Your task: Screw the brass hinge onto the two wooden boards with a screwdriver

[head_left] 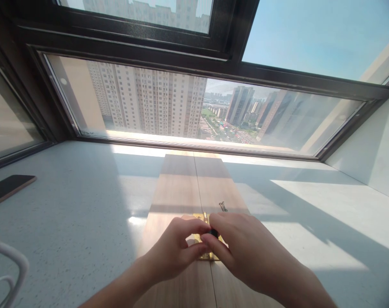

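Observation:
A brass hinge (pixel 197 252) lies across the seam between two pale wooden boards (pixel 178 188), partly covered by my fingers. My right hand (pixel 245 239) is closed over the hinge, with thumb and fingers around a short black screwdriver handle (pixel 214 233), most of which is hidden. From the left, my left hand (pixel 178 241) reaches in with thumb and index finger curled together; their tips meet by the black handle, and what they pinch is hidden. Several small screws (pixel 223 206) lie on the right board, just beyond my right hand.
The boards rest on a speckled white sill (pixel 85 205) and reach toward the dark window frame (pixel 181 147). A dark phone (pixel 11 188) lies at the left. Below it a white curved tube or cable (pixel 16 265) enters at the lower left edge. Sunlight and shadow stripe the sill.

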Available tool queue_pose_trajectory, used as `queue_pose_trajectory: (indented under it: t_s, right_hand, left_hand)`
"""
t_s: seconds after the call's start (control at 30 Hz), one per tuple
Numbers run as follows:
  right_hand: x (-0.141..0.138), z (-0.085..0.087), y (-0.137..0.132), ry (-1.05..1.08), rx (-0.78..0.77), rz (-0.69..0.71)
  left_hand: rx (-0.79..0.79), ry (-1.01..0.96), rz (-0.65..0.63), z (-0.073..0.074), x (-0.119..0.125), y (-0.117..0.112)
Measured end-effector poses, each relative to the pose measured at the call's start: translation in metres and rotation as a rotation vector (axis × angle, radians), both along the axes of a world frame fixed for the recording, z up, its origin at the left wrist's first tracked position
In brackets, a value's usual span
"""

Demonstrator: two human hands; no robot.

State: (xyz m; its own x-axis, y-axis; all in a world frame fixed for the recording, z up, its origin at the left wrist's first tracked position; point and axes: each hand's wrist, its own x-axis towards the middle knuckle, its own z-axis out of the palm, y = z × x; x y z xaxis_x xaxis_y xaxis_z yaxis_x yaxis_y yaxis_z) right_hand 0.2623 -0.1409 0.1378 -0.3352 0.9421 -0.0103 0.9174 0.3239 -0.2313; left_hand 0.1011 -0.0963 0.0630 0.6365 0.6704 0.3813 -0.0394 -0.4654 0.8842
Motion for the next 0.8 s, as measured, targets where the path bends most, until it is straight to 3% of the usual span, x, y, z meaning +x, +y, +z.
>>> queue_pose_trajectory:
  t_s: [0.13,0.3,0.37,0.47,0.53,0.63,0.8]
  right_hand:
    - [-0.005,-0.001,0.001,-0.126,0.009,-0.135]
    - [-0.007,-0.003,0.001,-0.086,-0.015,-0.047]
    - [-0.005,-0.002,0.001,-0.037,-0.03,0.001]
    - [0.0,0.001,0.001,0.016,-0.047,0.043]
    - [0.003,0.003,0.001,0.031,-0.053,0.062]
    - [0.005,0.004,0.0,0.015,-0.051,0.05]
    - [0.0,0.004,-0.001,-0.119,0.017,-0.104]
  left_hand:
    - [0.088,-0.001,0.148,-0.011,0.006,-0.005]
    - [0.113,0.019,0.337,-0.014,0.011,-0.011]
    - [0.061,0.021,0.277,-0.009,0.009,-0.009]
    - [-0.014,0.036,0.007,0.001,0.003,-0.004]
    - [-0.026,0.021,-0.086,0.003,0.0,-0.001]
    - [-0.013,-0.023,-0.031,0.001,0.001,0.0]
    - [0.02,-0.01,0.136,-0.005,0.007,-0.005]
